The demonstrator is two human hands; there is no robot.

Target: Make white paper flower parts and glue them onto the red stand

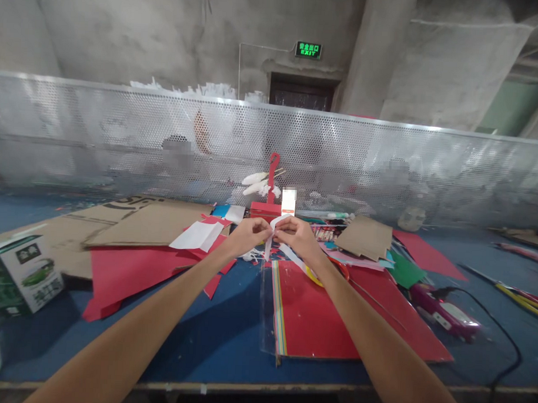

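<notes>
Both my arms reach out over a blue table (pixel 220 335). My left hand (pixel 246 235) and my right hand (pixel 297 233) are closed, pinching a narrow white paper strip (pixel 271 240) between them above the table. The strip's ends hang down between the hands. Just below lies a clear-wrapped pack of coloured paper (pixel 311 312) with a red sheet on top. A roll of yellow tape (pixel 313 276) peeks out beside my right wrist.
Red paper sheets (pixel 125 270) and cardboard (pixel 149 224) lie at the left, a green-and-white carton (pixel 22 272) at the far left. A purple glue gun (pixel 441 310) with a black cord lies at the right. A red box with white sticks (pixel 266 207) stands before the perforated metal screen (pixel 385 158).
</notes>
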